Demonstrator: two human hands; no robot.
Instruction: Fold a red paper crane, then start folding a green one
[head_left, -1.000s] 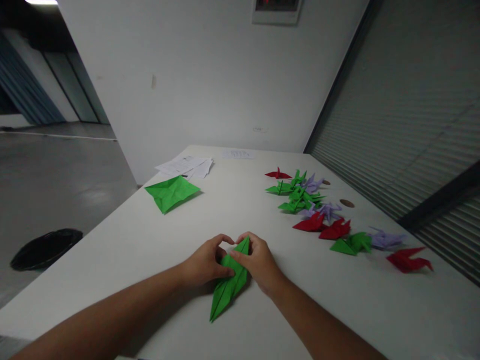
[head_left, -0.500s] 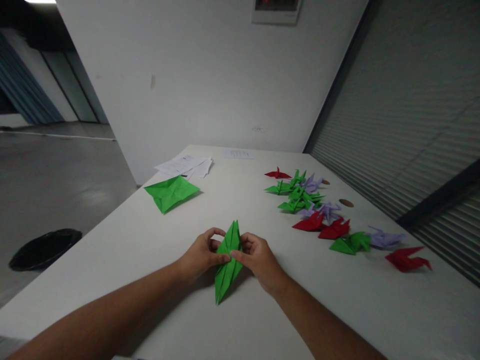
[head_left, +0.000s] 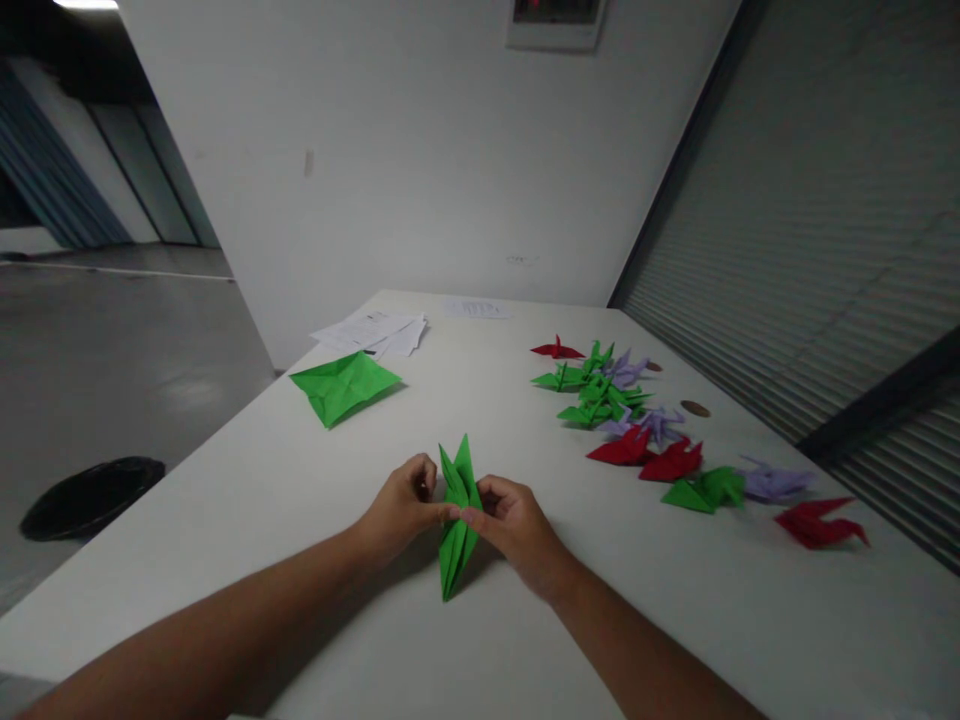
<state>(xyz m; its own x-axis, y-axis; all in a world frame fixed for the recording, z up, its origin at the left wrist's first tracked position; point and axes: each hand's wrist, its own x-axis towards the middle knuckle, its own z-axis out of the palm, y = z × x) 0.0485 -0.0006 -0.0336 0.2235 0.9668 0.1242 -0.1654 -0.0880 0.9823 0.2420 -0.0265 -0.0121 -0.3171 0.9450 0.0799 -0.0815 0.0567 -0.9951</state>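
Between my two hands is a piece of green folded paper, long and diamond-like, with two separate points at its far end and a tapered near end. My left hand grips its left edge near the middle, thumb on top and fingers curled. From the right, my right hand pinches it, its thumb pressed on the middle beside the left thumb. The fingertips behind the paper are partly hidden. Ahead and to the left lies a creased green sheet, touched by neither hand.
Several folded paper cranes in green, purple and red, such as a red crane, lie along the right of the white table. Printed papers rest at the back left. A black bin stands on the floor left. Window blinds border the right.
The green folded paper's far end has split into two spread points, and the piece has turned more upright in view. Both hands stay on it; my left fingers have curled in more.
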